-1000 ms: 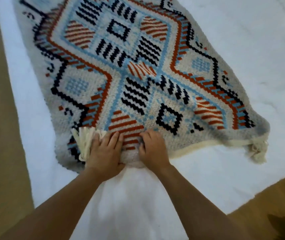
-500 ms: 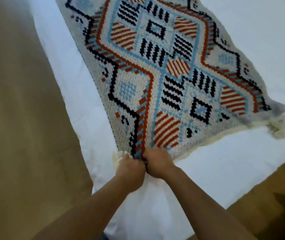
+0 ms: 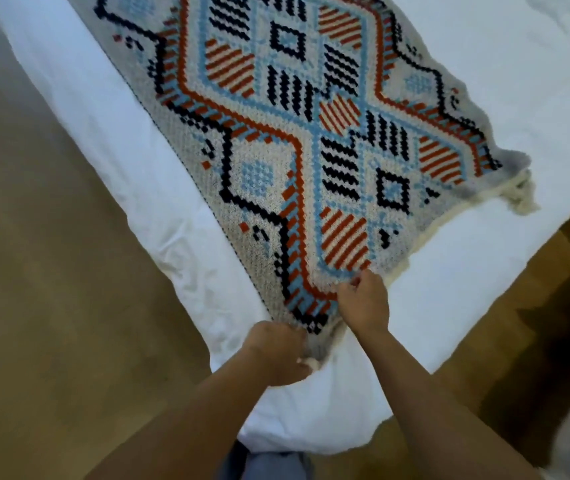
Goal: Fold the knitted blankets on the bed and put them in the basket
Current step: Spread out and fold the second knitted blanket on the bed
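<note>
A knitted blanket (image 3: 311, 140) with a red, light-blue, black and cream diamond pattern lies spread flat on the white bed (image 3: 518, 64). Its near corner points toward me at the bed's corner. My left hand (image 3: 276, 351) is closed on that near corner, where a cream tassel shows under the fingers. My right hand (image 3: 364, 303) pinches the blanket's near right edge just beside it. A second cream tassel (image 3: 522, 195) hangs at the blanket's right corner. No basket is in view.
The bed's white cover ends in a rounded corner (image 3: 311, 427) right in front of me. Tan floor (image 3: 51, 306) runs along the left. Brown wooden flooring (image 3: 518, 323) and a dark shape lie at the right.
The blanket's near corner has been drawn toward me and the bed's corner, and it lies flatter. My hands, which were together, have parted slightly, the right one moving up along the edge.
</note>
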